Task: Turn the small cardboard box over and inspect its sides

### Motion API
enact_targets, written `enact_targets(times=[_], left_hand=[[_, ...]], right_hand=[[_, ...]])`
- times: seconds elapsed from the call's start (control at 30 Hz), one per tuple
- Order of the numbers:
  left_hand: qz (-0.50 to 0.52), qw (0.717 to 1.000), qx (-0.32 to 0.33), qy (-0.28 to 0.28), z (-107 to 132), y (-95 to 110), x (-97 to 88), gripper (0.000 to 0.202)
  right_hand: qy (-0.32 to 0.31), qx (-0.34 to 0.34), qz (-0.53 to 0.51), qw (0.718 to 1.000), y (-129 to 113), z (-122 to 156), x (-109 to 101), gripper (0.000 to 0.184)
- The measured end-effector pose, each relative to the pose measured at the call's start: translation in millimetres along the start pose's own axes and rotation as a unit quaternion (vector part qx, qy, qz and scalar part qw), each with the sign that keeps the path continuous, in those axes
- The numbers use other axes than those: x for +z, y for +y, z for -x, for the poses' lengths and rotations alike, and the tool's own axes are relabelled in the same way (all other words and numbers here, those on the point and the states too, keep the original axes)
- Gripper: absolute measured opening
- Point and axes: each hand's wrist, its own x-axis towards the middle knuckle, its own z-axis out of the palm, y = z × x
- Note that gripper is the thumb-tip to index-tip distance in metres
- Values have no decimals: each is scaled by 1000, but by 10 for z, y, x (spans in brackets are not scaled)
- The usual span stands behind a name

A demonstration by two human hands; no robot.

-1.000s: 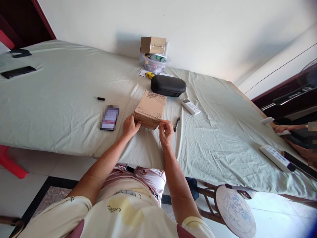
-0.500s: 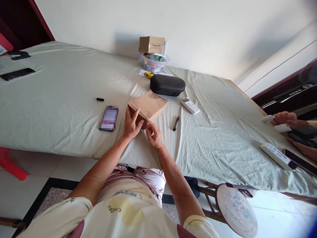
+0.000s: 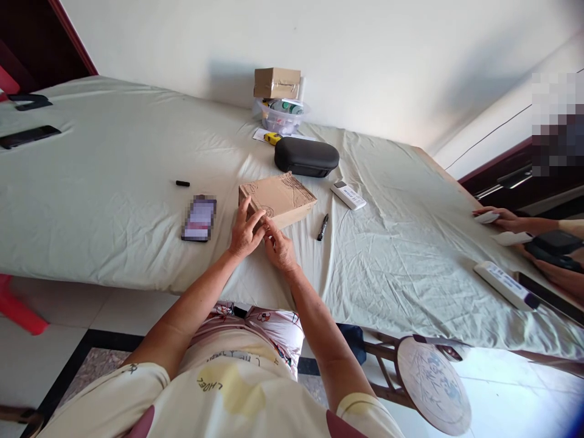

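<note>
A brown cardboard box [image 3: 278, 196] with dark line drawings on its top lies in front of me, its lid closed. My left hand [image 3: 246, 231] grips its near left side, the fingers spread over the top edge. At the near corner, the bent fingers of my right hand [image 3: 279, 248] press against the box edge, close to the left fingertips. What exactly the right fingertips pinch is hidden. A black marker pen [image 3: 323, 227] lies right of the box, uncapped-looking, and a small black cap [image 3: 182, 183] lies to the left. Behind the box sits a black hard case [image 3: 306, 157].
A phone [image 3: 199, 218] lies left of my hands, a white device [image 3: 348, 195] right. Toward the wall are a yellow tape measure [image 3: 272, 139] and a plastic tub [image 3: 281, 119] with another box [image 3: 277, 83] on top. At far right a person's hands [image 3: 511, 220] hold a white object.
The box has turned a little and shifted slightly right and away from me. My left fingers follow along its near edge, and the right fingers have moved in closer to the left hand.
</note>
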Motion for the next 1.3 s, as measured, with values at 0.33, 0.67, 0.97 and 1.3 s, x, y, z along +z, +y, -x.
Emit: enact_targets(times=[0.33, 0.67, 0.97, 1.3], left_hand=[[6, 999, -20, 40, -50, -69, -145, 45], [-3, 995, -51, 83, -75, -144, -173, 44], [30, 994, -72, 81, -67, -158, -156, 35], [64, 984, -93, 135, -80, -150, -195, 38]], right_hand=[[156, 125, 63, 978, 303, -75, -285, 65], [250, 163, 73, 952, 428, -87, -404, 64], [232, 166, 64, 956, 516, -81, -351, 63], [148, 246, 93, 953, 494, -59, -331, 50]])
